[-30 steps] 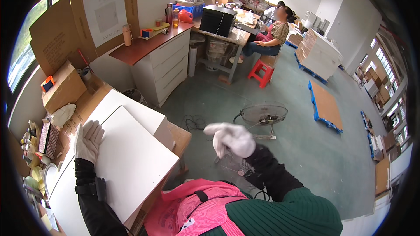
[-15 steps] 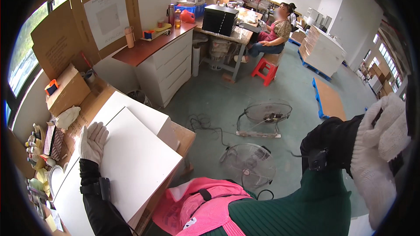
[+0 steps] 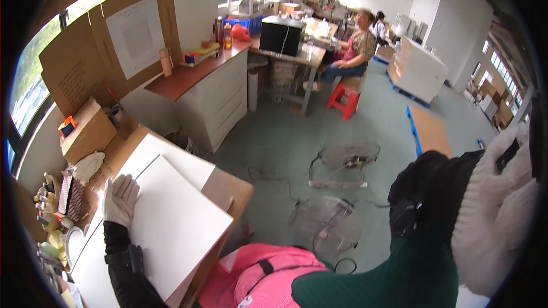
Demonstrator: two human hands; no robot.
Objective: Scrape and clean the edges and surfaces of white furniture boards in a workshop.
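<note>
My left hand (image 3: 121,198), in a white knit glove, lies palm up with its fingers stretched out. It rests by the left edge of a large flat white panel (image 3: 182,217) and holds nothing. Below that panel, another white panel (image 3: 191,165) shows on the workbench at left. My right hand (image 3: 496,211), also in a white glove, is raised close to the camera at the right rim. Its fingers are blurred and partly cut off by the dark border, so their grip is hidden. Both black sleeves carry a dark strapped device at the wrist.
Two floor fans (image 3: 328,225) stand on the green floor with loose cables. A white drawer cabinet (image 3: 214,100) with a red-brown top stands ahead. Beyond it, a person (image 3: 354,51) sits on a red stool (image 3: 344,100). Brushes and bottles (image 3: 48,211) crowd the bench's left side.
The view has tilted slightly, so the room sits a little differently in it. My right hand has shifted slightly and is more blurred. My left hand stays palm up on the panel.
</note>
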